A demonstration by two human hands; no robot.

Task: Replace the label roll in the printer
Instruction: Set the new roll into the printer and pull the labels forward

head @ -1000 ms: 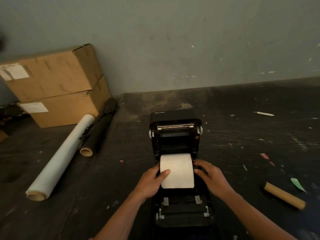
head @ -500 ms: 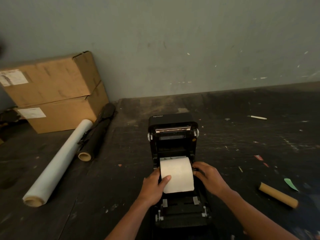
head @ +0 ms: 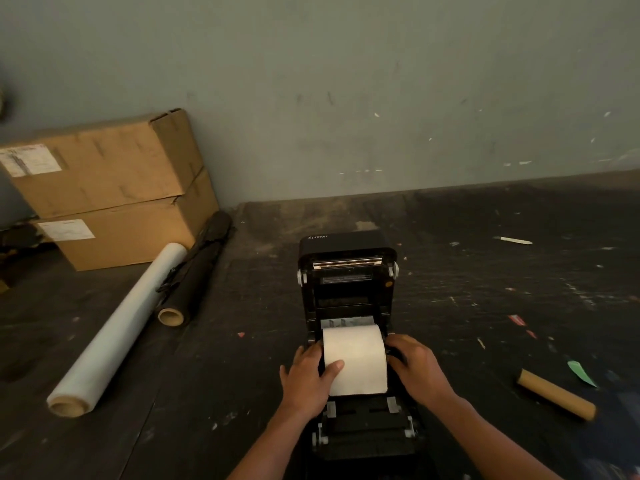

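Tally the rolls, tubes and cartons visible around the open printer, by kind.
Cardboard boxes: 2, upper stacked on lower
Long rolls on the surface: 2, white and black
White label roll in the printer: 1, between left hand and right hand
Bare cardboard tube: 1
Total: 6

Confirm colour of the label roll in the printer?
Plain white label roll, no visible print; head view.

Matt black plastic printer (head: 346,247) with a shiny metal bar (head: 347,263); smooth white paper label roll (head: 356,358). Rough, scuffed dark bench (head: 242,393); brown cardboard boxes (head: 114,168) at its far left corner.
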